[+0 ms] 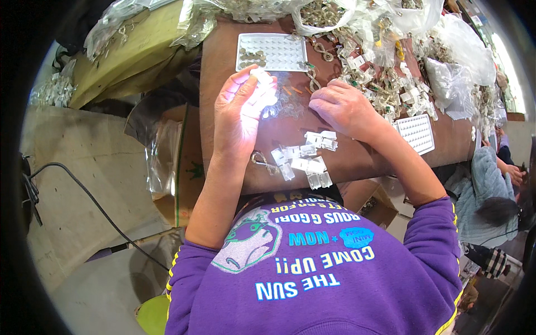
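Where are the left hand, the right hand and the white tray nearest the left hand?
Left hand (237,111): head view, near the thumb's base.
Right hand (345,109): head view, back of the hand.
White tray (286,51): head view, bare right half.

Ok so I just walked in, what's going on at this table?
A person in a purple top sits at a brown table. Their left hand holds something white, washed out by bright light. The right hand is at the table, fingers curled; whether it grips anything is hidden. Nearer the person lie loose white plastic pieces. Beyond the hands, a white tray holds some small tan pieces, and a heap of small parts lies to the right.
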Demonstrator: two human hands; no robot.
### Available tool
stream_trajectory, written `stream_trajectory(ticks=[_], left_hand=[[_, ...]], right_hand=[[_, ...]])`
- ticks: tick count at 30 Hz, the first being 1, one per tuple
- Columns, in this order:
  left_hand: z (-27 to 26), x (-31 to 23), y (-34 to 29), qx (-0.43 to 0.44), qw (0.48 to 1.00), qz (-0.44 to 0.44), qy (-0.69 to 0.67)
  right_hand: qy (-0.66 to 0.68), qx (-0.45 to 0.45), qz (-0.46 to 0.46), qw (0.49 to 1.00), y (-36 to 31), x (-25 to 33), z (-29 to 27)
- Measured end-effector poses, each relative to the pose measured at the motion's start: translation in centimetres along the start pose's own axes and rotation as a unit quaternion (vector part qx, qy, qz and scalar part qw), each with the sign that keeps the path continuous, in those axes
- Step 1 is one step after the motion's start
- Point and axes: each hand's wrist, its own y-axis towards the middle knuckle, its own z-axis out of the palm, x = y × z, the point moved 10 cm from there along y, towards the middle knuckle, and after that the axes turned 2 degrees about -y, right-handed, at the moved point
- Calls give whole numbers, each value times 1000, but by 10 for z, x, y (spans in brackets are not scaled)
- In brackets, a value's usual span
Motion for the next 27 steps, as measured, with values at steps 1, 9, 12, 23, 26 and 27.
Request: stream_trajectory(ticks=[1, 9, 12, 23, 26, 27], left_hand=[[2, 2, 0, 6, 1000, -10, -19], [5, 13, -3, 9, 997, -73, -4], [8, 19, -4, 25, 994, -103, -19], [15, 28, -9, 37, 987, -151, 28], [18, 28, -10, 48, 986, -156, 41], [19, 29, -10, 50, 985, -156, 48]], right_hand=[[35, -13, 31, 999, 0, -6, -3], [442, -13, 314, 840, -13, -45, 21], [590, 16, 375, 714, -16, -44, 39], [590, -35, 392, 705, -6, -35, 20], [507, -68, 360, 780, 4, -33, 2], [447, -84, 329, 828, 9, -31, -9]])
